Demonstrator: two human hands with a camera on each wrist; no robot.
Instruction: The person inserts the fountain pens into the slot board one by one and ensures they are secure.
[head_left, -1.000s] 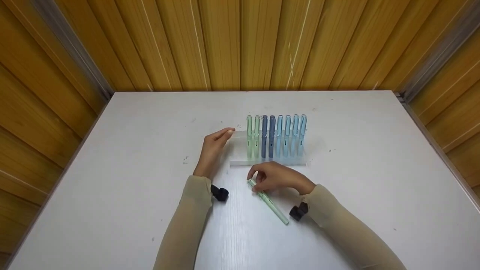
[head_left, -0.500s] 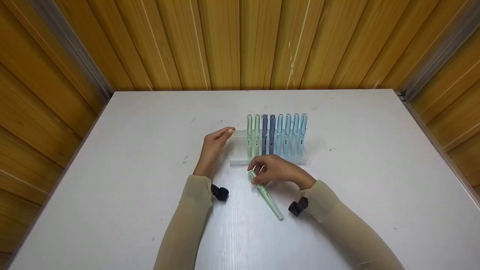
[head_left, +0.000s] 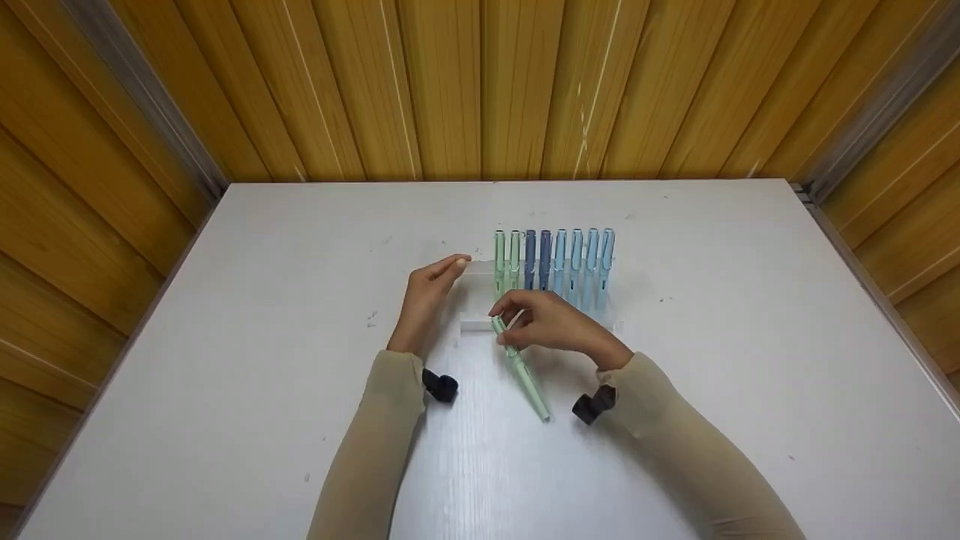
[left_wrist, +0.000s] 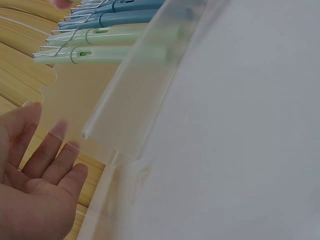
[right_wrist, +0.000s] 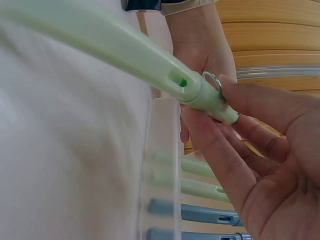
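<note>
My right hand (head_left: pixel 544 321) pinches the cap end of a pale green pen (head_left: pixel 520 367), lifted just in front of a clear plastic pen rack (head_left: pixel 475 324); the pen's clip shows between the fingertips (right_wrist: pixel 222 102). The rack holds several upright pens (head_left: pixel 553 264): pale green on the left, then dark blue, then light blue. My left hand (head_left: pixel 430 291) rests with straight fingers against the rack's left end and holds nothing. In the left wrist view the rack's clear wall (left_wrist: pixel 135 95) and two green pens (left_wrist: pixel 95 45) lie beyond that hand's fingers (left_wrist: pixel 47 160).
A white table (head_left: pixel 262 300) stands against wooden panel walls (head_left: pixel 450 82) on three sides. A dark camera sits on each wrist (head_left: pixel 439 386) (head_left: pixel 592 405). The beige sleeves (head_left: pixel 367 457) reach in from the table's front edge.
My right hand has lifted the green pen and carried it away from me to the rack's front edge, its cap end rising. The left hand has stayed at the rack.
</note>
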